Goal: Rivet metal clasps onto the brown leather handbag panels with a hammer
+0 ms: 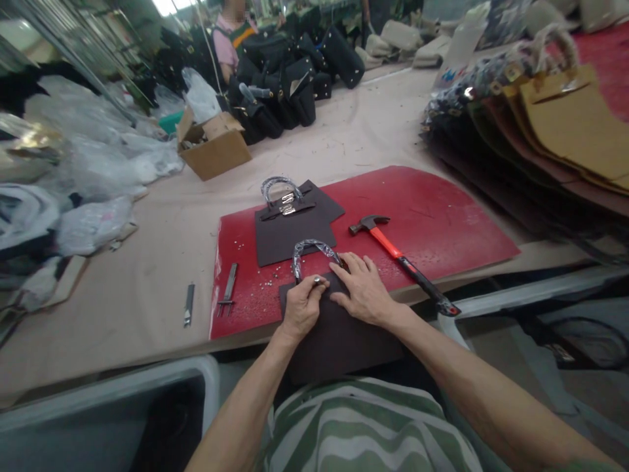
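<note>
My left hand is closed around a short metal rod, whose round end shows above the fingers. It rests over a dark brown bag panel that overhangs the front edge of the table. A plastic-wrapped handle arches up from the panel's far edge. My right hand lies on the panel beside the handle's base, fingers spread. Behind sits a second dark panel with a wrapped handle and metal clasps. A claw hammer with a red and black grip lies to the right.
A red mat covers the work spot, with small metal bits scattered on it. A slim metal tool and a cutter lie left. Stacked bag panels stand right; a cardboard box and black bags are behind. A person stands beyond.
</note>
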`<state>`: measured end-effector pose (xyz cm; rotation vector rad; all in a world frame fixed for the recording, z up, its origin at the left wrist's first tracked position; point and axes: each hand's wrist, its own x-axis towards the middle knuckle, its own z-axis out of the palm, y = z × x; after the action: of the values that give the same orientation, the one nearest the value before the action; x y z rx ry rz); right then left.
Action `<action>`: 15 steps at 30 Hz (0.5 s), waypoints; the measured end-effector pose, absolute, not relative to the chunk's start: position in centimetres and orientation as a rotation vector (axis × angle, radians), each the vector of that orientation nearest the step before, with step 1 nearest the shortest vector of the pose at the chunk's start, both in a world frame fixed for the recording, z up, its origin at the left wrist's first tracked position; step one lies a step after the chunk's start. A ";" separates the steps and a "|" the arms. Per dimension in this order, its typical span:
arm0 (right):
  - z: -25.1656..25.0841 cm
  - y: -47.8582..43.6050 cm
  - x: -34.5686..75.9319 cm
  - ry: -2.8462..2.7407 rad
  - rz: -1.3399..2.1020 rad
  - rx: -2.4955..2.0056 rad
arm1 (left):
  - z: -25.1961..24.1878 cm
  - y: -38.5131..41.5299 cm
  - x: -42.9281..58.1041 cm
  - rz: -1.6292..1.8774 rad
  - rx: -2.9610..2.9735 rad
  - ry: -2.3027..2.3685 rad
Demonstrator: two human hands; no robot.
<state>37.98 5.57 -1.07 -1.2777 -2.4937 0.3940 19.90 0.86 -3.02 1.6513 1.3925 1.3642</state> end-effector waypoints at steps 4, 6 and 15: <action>-2.0 5.6 37.8 -2.510 0.443 -1.310 | 0.7 1.1 18.6 1.915 1.134 1.345; -2.0 5.8 38.1 -2.509 0.461 -1.308 | 2.6 1.6 16.8 2.062 1.086 1.366; -1.8 5.8 38.1 -2.487 0.477 -1.310 | 0.7 1.2 7.9 1.434 1.191 2.100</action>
<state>38.09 5.78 -1.75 -1.3097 -2.4866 0.4768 7.87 1.20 0.74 1.1915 2.1000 1.4345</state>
